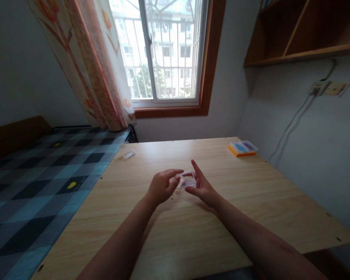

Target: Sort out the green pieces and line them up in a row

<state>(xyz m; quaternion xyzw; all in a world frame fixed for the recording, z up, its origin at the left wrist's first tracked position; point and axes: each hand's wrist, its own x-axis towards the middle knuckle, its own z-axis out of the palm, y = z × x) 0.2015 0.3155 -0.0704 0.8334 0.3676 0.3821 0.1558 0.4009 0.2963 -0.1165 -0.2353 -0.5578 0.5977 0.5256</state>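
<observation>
A small clear plastic box (189, 179) is held between my two hands, low over the middle of the wooden table. My left hand (163, 186) grips its left side with thumb and fingers. On the other side, my right hand (203, 188) has its thumb along the near edge, the index finger pointing up and away, and the other fingers partly hidden behind the box. Several tiny yellowish pieces (177, 192) show just below the box, near my left fingertips; they are too small to name.
Another clear plastic container (127, 152) stands at the table's far left corner. A flat case with an orange base and transparent lid (242, 148) lies at the far right. The wooden table (175, 241) adjoins a bed with a checked cover (43, 194) on the left and a wall on the right.
</observation>
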